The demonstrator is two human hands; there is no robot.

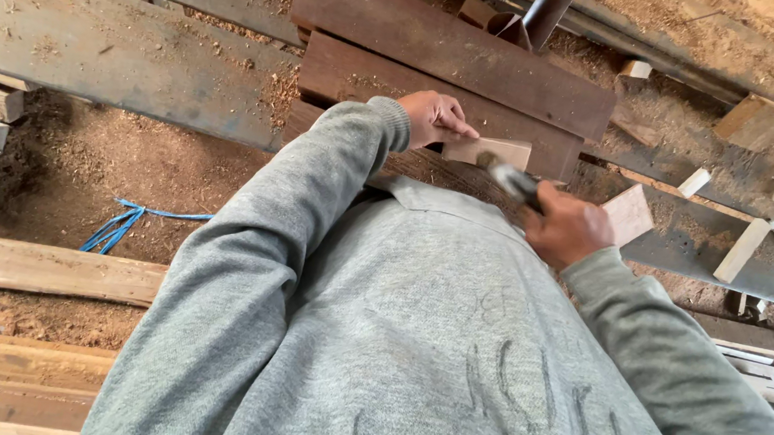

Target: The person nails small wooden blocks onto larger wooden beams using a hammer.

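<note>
The small pale wood block [491, 151] lies on the near edge of the stack of dark reddish boards [440, 57], and everything else can be placed from it. The left hand [434, 118] rests on the block's left end, fingers curled over its top edge and pinning it to the boards. Just to the right of the block and a little nearer the body, the right hand [568, 227] is closed in a fist around the handle of a hammer-like tool [509, 177], whose blurred metal head hangs just beside the block's right end.

To do this well, I would judge that the holding fingers should stay at the far end of the block, clear of the tool's path, with the block pressed flat so it cannot skid or tip. A short, controlled swing from the wrist seems wiser than a full one, since the head is so close to the knuckles.

Beyond the block, sawdust [79, 169] covers the ground; light offcuts [744, 247] lie well to the right, and a blue cord [121, 225] well to the left.
</note>
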